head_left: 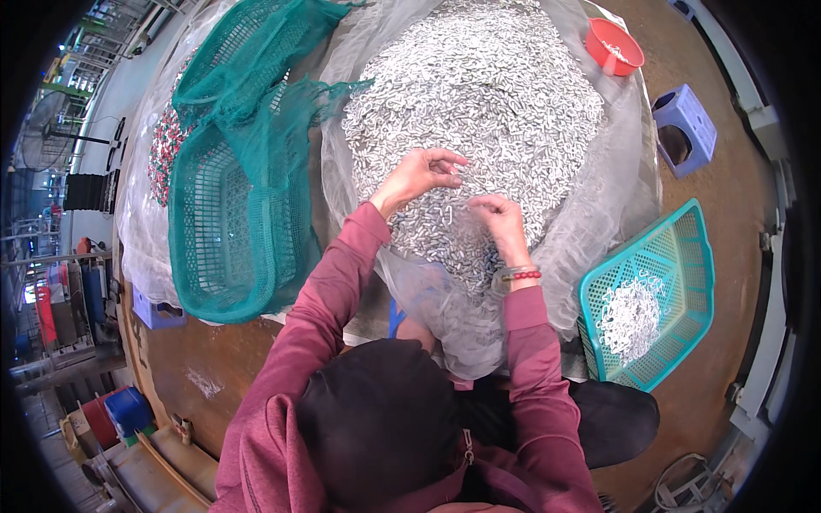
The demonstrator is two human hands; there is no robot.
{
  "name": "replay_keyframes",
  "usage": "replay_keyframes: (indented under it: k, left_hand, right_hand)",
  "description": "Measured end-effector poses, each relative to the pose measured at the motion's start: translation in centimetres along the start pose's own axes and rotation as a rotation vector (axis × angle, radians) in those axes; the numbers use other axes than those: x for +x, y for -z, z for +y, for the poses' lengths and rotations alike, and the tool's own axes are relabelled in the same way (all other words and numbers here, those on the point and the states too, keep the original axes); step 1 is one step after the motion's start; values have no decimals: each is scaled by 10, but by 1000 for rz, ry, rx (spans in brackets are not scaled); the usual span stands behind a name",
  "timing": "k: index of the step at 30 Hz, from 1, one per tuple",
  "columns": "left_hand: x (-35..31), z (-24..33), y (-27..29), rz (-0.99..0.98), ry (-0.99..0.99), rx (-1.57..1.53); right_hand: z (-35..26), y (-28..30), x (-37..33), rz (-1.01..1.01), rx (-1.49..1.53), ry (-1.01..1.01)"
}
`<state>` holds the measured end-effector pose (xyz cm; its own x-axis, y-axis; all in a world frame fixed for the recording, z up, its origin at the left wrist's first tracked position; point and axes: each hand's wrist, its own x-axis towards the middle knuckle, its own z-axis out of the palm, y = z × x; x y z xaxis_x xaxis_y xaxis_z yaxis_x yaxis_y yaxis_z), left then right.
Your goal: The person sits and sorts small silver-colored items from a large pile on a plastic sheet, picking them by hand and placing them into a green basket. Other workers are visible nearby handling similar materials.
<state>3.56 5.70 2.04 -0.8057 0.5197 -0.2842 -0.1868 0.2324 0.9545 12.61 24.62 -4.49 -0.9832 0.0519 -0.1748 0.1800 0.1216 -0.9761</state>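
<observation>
Over the upper-centre pile of small silvery pieces [479,94], the left hand [417,177] and right hand [505,224] curl their fingertips inward, whether pinching anything unclear, while mesh sheeting [599,224] around it presumably prevents scattering.

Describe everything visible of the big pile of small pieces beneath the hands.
The pile is a broad, loose heap of small, slim pieces, white to silvery grey, some curved; they look glossy, but whether metal or plastic is unclear. It seems to lie on sheer whitish netting, whose gathered folds border both sides. The left hand and right hand are over its near part; contact is unclear.
</observation>
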Motion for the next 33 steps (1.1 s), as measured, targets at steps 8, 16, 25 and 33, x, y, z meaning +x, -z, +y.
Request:
replay_keyframes:
  k: [8,16,25,33]
  left_hand:
    - [-10,-35,-14,176,-150,801]
    - [-16,-50,-53,40,-179,1253]
    - [-25,-8,2,-49,86,-103]
    - [-19,-15,17,-144,-9,-940]
  right_hand:
    - [4,24,3,101,407,-243]
    - [43,2,28,66,-809,336]
    - [5,12,11,-192,295,-242]
    - [1,30,14,-144,492,-228]
